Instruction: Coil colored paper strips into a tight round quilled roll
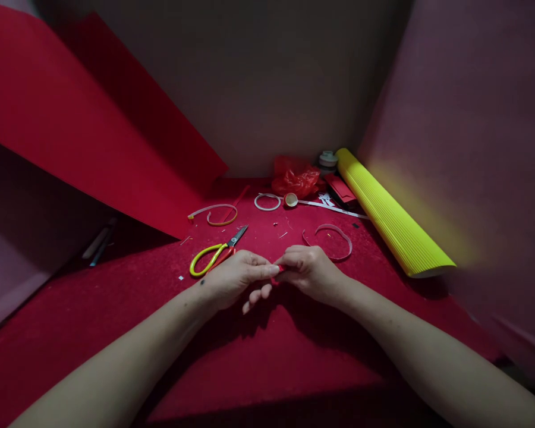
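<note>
My left hand and my right hand meet over the red carpet, fingertips pinched together on a small red piece of paper. Most of that piece is hidden between the fingers. Yellow-handled scissors lie just left of my left hand, blades pointing away. A curled red paper strip lies just beyond my right hand.
A rolled yellow corrugated sheet lies at the right. A large red sheet leans at the left. Farther back are a red plastic bag, a white ring, a tape roll, curled strips and white paper scraps.
</note>
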`<state>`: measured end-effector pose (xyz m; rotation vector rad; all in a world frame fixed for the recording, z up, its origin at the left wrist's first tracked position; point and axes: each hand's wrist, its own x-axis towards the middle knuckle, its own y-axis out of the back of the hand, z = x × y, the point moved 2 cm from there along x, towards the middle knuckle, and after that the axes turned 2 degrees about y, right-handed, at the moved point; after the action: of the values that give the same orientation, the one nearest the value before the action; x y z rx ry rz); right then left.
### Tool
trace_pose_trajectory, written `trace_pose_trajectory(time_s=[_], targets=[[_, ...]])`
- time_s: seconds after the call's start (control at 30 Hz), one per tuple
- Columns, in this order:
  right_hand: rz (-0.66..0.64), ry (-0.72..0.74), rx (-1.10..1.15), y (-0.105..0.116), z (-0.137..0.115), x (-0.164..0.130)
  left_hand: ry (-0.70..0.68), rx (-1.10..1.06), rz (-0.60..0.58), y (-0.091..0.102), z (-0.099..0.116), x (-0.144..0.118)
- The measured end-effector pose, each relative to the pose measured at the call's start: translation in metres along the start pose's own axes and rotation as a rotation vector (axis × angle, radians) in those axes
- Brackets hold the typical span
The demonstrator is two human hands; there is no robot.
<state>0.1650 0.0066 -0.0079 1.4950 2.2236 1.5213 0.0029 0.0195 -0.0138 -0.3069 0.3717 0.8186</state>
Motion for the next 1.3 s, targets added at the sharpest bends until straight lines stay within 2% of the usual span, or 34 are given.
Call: trace_pose_trajectory(time_s=[0.27,0.4,0.57,0.87,1.03,1.3], targets=[[-0.018,-0.098,0.184,0.008,-0.002,0.002,0.004,0.091,0.075,-0.001,0.005,-0.004],[0.015,-0.037,0.126,0.009,-0.004,0.001,-0.006,0.124,0.093,-0.001,0.006,-0.005],[0.05,0.057,0.127,0.009,-0.004,-0.003,-0.02,0.185,0.07,-0.004,0.008,-0.006],[-0.077,0.061,0.075,0.008,-0.005,-0.004,-0.04,0.205,0.008,-0.003,0.006,-0.003],[-0.02,0.079,-0.05,0.005,-0.005,-0.006,-0.068,0.213,-0.005,-0.003,0.002,0.002],[-0.068,0.014,0.037,0.01,-0.011,-0.005,-0.084,0.245,-0.003,-0.004,0.003,0.0]])
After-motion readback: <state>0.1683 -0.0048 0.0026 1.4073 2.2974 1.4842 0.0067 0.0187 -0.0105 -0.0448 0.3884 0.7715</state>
